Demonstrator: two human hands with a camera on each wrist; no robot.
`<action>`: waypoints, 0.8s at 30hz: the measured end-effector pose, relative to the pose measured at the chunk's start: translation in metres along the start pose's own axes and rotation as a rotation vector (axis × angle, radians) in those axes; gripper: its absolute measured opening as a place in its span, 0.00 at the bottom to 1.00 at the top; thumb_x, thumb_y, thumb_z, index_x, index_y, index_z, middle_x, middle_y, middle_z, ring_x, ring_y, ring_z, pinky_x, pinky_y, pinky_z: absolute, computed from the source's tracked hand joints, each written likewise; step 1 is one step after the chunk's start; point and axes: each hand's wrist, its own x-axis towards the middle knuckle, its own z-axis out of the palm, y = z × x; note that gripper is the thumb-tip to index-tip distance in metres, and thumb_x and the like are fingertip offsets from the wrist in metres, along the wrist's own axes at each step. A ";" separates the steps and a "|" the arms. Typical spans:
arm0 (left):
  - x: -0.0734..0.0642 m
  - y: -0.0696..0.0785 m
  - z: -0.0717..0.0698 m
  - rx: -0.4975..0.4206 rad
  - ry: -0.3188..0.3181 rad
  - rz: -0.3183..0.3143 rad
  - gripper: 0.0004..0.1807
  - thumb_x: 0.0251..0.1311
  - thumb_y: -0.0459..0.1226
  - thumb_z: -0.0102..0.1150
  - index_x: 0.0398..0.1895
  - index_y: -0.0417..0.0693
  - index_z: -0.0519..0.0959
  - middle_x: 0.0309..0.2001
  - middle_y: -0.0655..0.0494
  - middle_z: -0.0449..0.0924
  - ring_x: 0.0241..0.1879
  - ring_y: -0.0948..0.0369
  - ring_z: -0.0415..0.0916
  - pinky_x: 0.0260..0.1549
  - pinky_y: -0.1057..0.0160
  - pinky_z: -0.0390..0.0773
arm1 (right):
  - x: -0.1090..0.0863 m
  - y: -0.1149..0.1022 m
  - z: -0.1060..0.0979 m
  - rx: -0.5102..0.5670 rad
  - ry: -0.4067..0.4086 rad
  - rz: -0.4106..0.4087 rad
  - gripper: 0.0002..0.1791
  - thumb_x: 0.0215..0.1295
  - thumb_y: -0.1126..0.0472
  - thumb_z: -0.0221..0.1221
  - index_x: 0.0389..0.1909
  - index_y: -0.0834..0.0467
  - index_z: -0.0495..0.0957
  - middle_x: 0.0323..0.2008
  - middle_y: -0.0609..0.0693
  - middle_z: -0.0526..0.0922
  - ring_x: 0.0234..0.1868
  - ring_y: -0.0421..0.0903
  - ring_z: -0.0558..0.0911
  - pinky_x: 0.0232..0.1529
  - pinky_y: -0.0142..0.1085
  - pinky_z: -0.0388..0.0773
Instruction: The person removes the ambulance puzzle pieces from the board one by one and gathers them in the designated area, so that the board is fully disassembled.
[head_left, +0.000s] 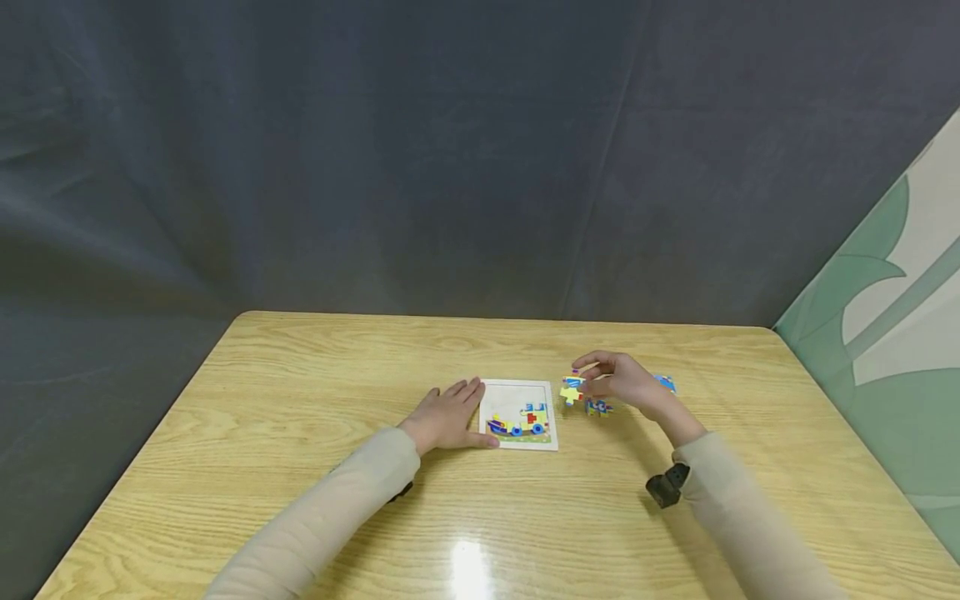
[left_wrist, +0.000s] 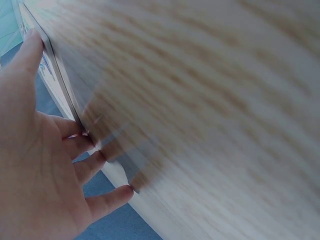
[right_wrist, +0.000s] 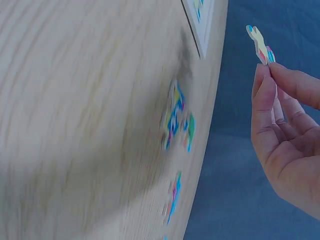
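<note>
Dark cloth [head_left: 450, 167] hung behind the wood-grain table [head_left: 322, 375], and a leaf-patterned panel [head_left: 870, 308] stood along its right edge. A white-framed jigsaw board [head_left: 510, 395] lay near the table's far edge, about midway between its left and right edges; the assembled pieces [head_left: 525, 422] filled its lower part, while the upper left was bare. At the board's left side, the left hand [head_left: 448, 417] lay with fingers spread, thumb over the near corner. The right hand [head_left: 626, 383] pinched a yellow, blue and red jigsaw piece [head_left: 572, 393] between thumb and forefinger, raised just beyond the board's right side. Below that hand lay a loose cluster of pieces [head_left: 597, 407], with a blue piece [head_left: 665, 382] nearer the table's far-right corner. In this inspector's judgement, good practice required the left hand to brace the frame, the held piece to be turned until its tabs and colours matched the assembled edge, then lowered level and pressed flat with a fingertip. Forcing a mismatched tab was considered liable to lift the neighbouring pieces.
</note>
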 end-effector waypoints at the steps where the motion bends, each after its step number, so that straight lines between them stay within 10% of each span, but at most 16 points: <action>1: 0.000 0.000 0.000 -0.001 -0.001 0.000 0.53 0.57 0.70 0.44 0.77 0.51 0.44 0.78 0.56 0.42 0.77 0.56 0.44 0.71 0.44 0.54 | -0.001 0.002 -0.003 0.003 0.010 0.003 0.25 0.64 0.67 0.57 0.60 0.73 0.65 0.40 0.54 0.76 0.37 0.42 0.82 0.50 0.45 0.82; 24: 0.004 -0.002 0.004 -0.011 0.001 -0.002 0.53 0.56 0.71 0.44 0.77 0.52 0.44 0.78 0.57 0.41 0.77 0.56 0.44 0.72 0.44 0.53 | -0.024 0.050 -0.055 -0.062 0.061 0.089 0.22 0.66 0.67 0.56 0.56 0.75 0.66 0.37 0.49 0.79 0.34 0.34 0.81 0.41 0.33 0.82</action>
